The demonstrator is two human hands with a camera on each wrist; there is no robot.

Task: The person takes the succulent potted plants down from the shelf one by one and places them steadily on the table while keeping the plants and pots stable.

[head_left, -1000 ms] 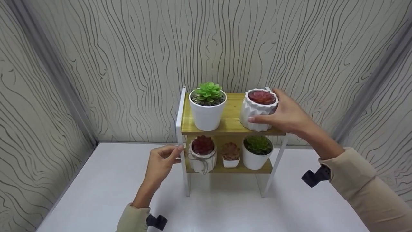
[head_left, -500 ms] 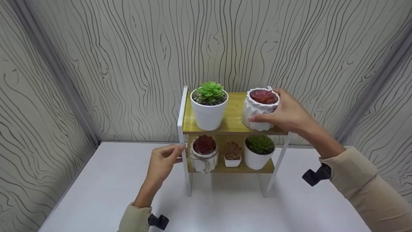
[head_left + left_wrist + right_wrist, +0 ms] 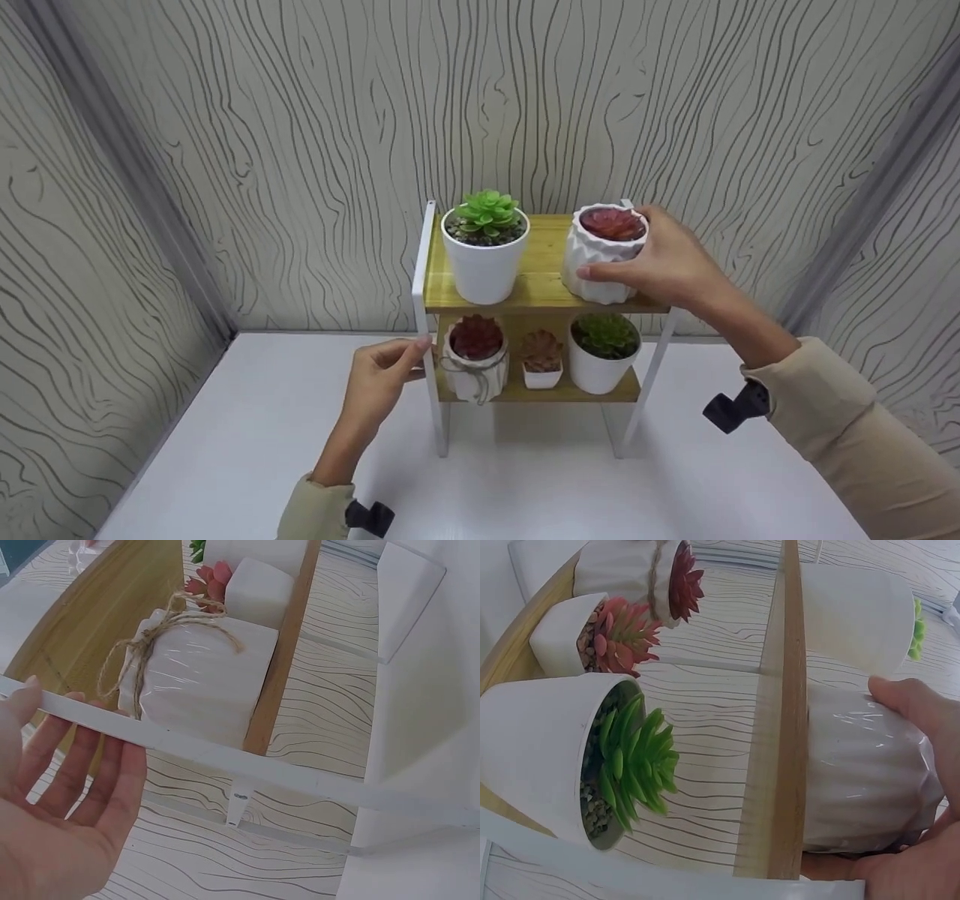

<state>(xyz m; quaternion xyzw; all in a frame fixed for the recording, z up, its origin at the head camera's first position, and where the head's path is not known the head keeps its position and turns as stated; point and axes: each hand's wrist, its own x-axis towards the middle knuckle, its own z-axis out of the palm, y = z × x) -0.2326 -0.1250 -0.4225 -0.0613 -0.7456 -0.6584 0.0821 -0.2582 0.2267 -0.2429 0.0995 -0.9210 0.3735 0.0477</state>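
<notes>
A white ribbed pot [image 3: 600,262] with a red succulent [image 3: 613,223] stands at the right end of the top wooden shelf [image 3: 544,289]. My right hand [image 3: 675,266] grips this pot from the right, thumb across its front; the far fingers are mostly hidden in the head view. The right wrist view shows the pot's base [image 3: 855,765] against the shelf board. My left hand [image 3: 382,371] holds the white metal upright [image 3: 421,322] of the plant stand, thumb on one side and fingers behind, plain in the left wrist view on the white bar [image 3: 97,716].
A smooth white pot [image 3: 486,270] with a green succulent occupies the top shelf's left. Below stand a twine-tied pot [image 3: 472,379], a small square pot [image 3: 541,379] and a white pot [image 3: 600,371] with a green succulent. Patterned walls [image 3: 300,150] enclose the white table [image 3: 240,420].
</notes>
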